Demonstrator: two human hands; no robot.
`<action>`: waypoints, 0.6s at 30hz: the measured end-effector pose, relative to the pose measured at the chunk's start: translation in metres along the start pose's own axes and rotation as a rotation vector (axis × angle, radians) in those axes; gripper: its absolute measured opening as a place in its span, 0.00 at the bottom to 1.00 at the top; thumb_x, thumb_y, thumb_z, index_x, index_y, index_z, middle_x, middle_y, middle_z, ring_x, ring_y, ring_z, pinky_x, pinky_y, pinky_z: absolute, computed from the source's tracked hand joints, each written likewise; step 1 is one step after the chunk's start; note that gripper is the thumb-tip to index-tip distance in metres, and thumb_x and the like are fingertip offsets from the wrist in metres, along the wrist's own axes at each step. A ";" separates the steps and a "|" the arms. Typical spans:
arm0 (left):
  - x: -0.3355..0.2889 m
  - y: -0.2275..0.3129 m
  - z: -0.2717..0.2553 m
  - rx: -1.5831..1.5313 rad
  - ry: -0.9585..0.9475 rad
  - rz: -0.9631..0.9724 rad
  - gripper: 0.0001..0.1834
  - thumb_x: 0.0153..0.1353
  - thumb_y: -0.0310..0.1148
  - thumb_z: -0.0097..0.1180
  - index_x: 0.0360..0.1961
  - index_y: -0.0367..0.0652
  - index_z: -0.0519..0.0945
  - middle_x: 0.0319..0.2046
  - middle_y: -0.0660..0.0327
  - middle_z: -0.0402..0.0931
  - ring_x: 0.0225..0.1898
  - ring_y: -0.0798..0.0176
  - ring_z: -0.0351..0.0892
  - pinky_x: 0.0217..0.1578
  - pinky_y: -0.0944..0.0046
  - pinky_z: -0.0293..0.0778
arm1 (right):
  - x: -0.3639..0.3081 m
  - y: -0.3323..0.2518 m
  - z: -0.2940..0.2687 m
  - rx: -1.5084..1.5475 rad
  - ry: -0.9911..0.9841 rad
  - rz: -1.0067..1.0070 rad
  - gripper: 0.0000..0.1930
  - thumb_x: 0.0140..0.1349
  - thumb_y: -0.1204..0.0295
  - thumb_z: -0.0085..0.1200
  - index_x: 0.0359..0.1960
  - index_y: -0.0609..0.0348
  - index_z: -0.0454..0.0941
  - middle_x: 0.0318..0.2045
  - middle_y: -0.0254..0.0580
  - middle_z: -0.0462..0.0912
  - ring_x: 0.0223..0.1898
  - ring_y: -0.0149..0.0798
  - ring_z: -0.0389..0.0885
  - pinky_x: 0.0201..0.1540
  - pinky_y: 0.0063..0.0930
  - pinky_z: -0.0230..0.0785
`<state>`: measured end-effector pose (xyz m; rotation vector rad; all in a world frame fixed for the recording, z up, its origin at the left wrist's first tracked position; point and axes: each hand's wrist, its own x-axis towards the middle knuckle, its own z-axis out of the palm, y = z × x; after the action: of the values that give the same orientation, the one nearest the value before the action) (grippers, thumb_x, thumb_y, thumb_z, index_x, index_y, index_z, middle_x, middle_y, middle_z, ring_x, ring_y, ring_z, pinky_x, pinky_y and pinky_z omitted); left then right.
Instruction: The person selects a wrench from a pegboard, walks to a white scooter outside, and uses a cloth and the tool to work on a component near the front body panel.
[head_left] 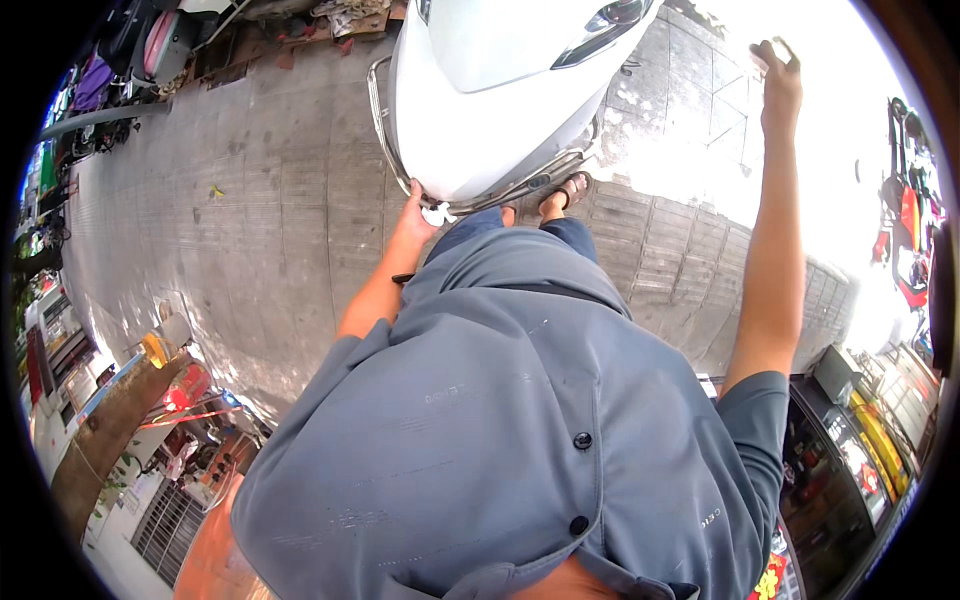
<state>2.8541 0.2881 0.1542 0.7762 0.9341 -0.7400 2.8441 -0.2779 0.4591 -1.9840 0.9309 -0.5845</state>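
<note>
In front of me stands a white vehicle (500,110), its smooth front panel, a dark headlight (608,25) and a metal guard bar (380,120) around its lower edge in view. My left hand (416,214) is closed at the near left corner of that bar. A crumpled white cloth or tissue (437,213) sticks out from it; some fingers are hidden. Raised far out to the right, away from the vehicle, is my right hand (782,80). Its fingers are bent and bleached by strong light, so whatever they hold cannot be made out.
Grey paving (250,200) surrounds the vehicle, with bright sunlight on the right. Clutter and bags (150,50) line the far left. A brown post (115,430) rises at the lower left. Behind me on the right is a dark glass-sided cabinet or vehicle (825,490).
</note>
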 end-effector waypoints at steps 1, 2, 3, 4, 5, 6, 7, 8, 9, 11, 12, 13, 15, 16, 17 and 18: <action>0.004 0.003 -0.004 0.015 -0.022 0.006 0.36 0.59 0.58 0.58 0.59 0.42 0.69 0.53 0.57 0.73 0.55 0.51 0.73 0.55 0.46 0.73 | -0.026 0.057 0.001 0.052 -0.152 0.144 0.30 0.62 0.57 0.57 0.60 0.64 0.69 0.49 0.49 0.81 0.54 0.43 0.76 0.59 0.33 0.64; 0.008 0.006 -0.008 0.035 -0.044 0.014 0.36 0.59 0.58 0.58 0.58 0.42 0.69 0.53 0.57 0.74 0.54 0.51 0.74 0.54 0.46 0.74 | -0.067 0.128 0.009 0.110 -0.270 0.209 0.29 0.68 0.50 0.47 0.58 0.63 0.70 0.43 0.43 0.84 0.42 0.37 0.78 0.52 0.33 0.67; 0.018 0.010 -0.003 0.024 -0.024 -0.049 0.34 0.59 0.58 0.58 0.57 0.43 0.70 0.51 0.59 0.74 0.53 0.52 0.75 0.53 0.46 0.74 | -0.108 0.223 0.004 0.098 -0.328 0.528 0.29 0.68 0.49 0.45 0.57 0.62 0.71 0.44 0.41 0.84 0.44 0.34 0.78 0.53 0.31 0.67; 0.014 0.011 0.013 0.055 -0.038 -0.053 0.34 0.59 0.59 0.57 0.57 0.44 0.71 0.51 0.59 0.75 0.52 0.52 0.75 0.53 0.47 0.74 | -0.188 0.315 -0.013 -0.220 -0.559 0.636 0.28 0.64 0.50 0.49 0.58 0.58 0.72 0.46 0.45 0.83 0.45 0.40 0.79 0.50 0.38 0.70; 0.002 0.003 0.021 0.056 -0.037 -0.062 0.34 0.59 0.60 0.57 0.57 0.45 0.71 0.50 0.60 0.75 0.52 0.53 0.75 0.52 0.48 0.74 | -0.260 0.395 -0.028 -0.641 -0.913 0.628 0.28 0.61 0.51 0.54 0.58 0.54 0.73 0.48 0.49 0.81 0.46 0.46 0.80 0.47 0.45 0.73; -0.003 -0.010 -0.003 -0.029 -0.004 -0.049 0.34 0.59 0.61 0.56 0.56 0.46 0.71 0.50 0.61 0.75 0.51 0.53 0.75 0.52 0.49 0.74 | -0.296 0.464 -0.033 -0.999 -1.313 0.484 0.29 0.57 0.52 0.58 0.59 0.50 0.74 0.50 0.53 0.80 0.47 0.52 0.80 0.45 0.52 0.76; 0.012 -0.015 -0.033 -0.042 -0.003 0.043 0.36 0.58 0.62 0.57 0.57 0.46 0.70 0.50 0.60 0.75 0.51 0.53 0.75 0.52 0.47 0.73 | -0.346 0.486 -0.035 -1.021 -1.458 0.416 0.28 0.59 0.53 0.57 0.59 0.51 0.73 0.50 0.51 0.78 0.46 0.51 0.80 0.45 0.51 0.74; 0.020 -0.006 -0.018 0.038 -0.036 0.002 0.37 0.57 0.63 0.57 0.57 0.47 0.69 0.50 0.59 0.74 0.51 0.52 0.74 0.52 0.46 0.73 | -0.434 0.494 -0.043 -0.826 -1.369 0.403 0.27 0.60 0.55 0.56 0.59 0.53 0.71 0.51 0.49 0.77 0.46 0.50 0.79 0.45 0.50 0.73; 0.016 -0.001 -0.018 0.061 -0.036 -0.014 0.37 0.57 0.63 0.57 0.58 0.47 0.68 0.51 0.59 0.74 0.52 0.52 0.74 0.52 0.45 0.73 | -0.486 0.491 -0.037 -0.646 -1.307 0.273 0.26 0.62 0.56 0.56 0.58 0.55 0.70 0.51 0.47 0.75 0.46 0.49 0.78 0.46 0.49 0.72; 0.011 -0.003 -0.019 0.079 -0.033 -0.061 0.39 0.56 0.65 0.56 0.58 0.48 0.66 0.52 0.57 0.71 0.53 0.50 0.72 0.54 0.41 0.70 | -0.550 0.473 -0.035 -0.422 -1.166 0.034 0.24 0.64 0.59 0.54 0.58 0.58 0.67 0.51 0.44 0.72 0.45 0.46 0.76 0.47 0.47 0.69; 0.013 -0.001 -0.019 0.065 -0.041 -0.064 0.39 0.57 0.64 0.56 0.58 0.46 0.66 0.52 0.57 0.71 0.53 0.49 0.72 0.55 0.41 0.70 | -0.570 0.454 -0.022 -0.353 -1.085 -0.021 0.24 0.66 0.60 0.54 0.57 0.59 0.65 0.51 0.42 0.70 0.44 0.45 0.75 0.47 0.46 0.67; 0.014 0.001 -0.024 0.043 -0.046 -0.067 0.38 0.58 0.63 0.56 0.58 0.44 0.66 0.52 0.56 0.71 0.54 0.49 0.72 0.56 0.41 0.70 | -0.569 0.442 -0.008 -0.346 -1.045 0.275 0.19 0.67 0.61 0.52 0.53 0.60 0.71 0.42 0.40 0.77 0.39 0.40 0.78 0.42 0.39 0.69; 0.010 0.003 -0.012 0.070 -0.075 -0.048 0.38 0.58 0.62 0.55 0.59 0.44 0.65 0.52 0.55 0.70 0.55 0.48 0.70 0.57 0.37 0.68 | -0.530 0.388 0.015 -0.217 -0.843 0.713 0.16 0.67 0.62 0.51 0.47 0.62 0.78 0.33 0.39 0.83 0.32 0.34 0.80 0.34 0.31 0.72; 0.005 0.004 -0.004 0.066 0.008 -0.069 0.39 0.58 0.64 0.54 0.60 0.46 0.64 0.54 0.55 0.68 0.57 0.46 0.69 0.58 0.32 0.65 | -0.488 0.350 0.022 -0.098 -0.726 0.847 0.16 0.66 0.62 0.52 0.46 0.63 0.79 0.32 0.39 0.83 0.30 0.33 0.81 0.32 0.30 0.72; -0.003 0.006 0.001 0.106 -0.009 -0.075 0.40 0.58 0.64 0.53 0.61 0.46 0.63 0.55 0.55 0.68 0.57 0.46 0.68 0.58 0.30 0.64 | -0.445 0.294 0.022 0.017 -0.589 0.973 0.16 0.66 0.63 0.54 0.45 0.65 0.79 0.30 0.40 0.83 0.28 0.33 0.81 0.29 0.28 0.72; -0.008 0.005 0.001 0.130 -0.022 -0.084 0.41 0.58 0.65 0.52 0.62 0.46 0.62 0.56 0.55 0.67 0.58 0.45 0.68 0.57 0.28 0.63 | -0.416 0.281 0.021 0.084 -0.472 1.008 0.16 0.66 0.63 0.53 0.45 0.64 0.78 0.30 0.40 0.83 0.29 0.34 0.81 0.29 0.28 0.71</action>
<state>2.8557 0.2916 0.1635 0.8452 0.9096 -0.8881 2.4927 -0.0426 0.1871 -1.2359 1.3772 0.3893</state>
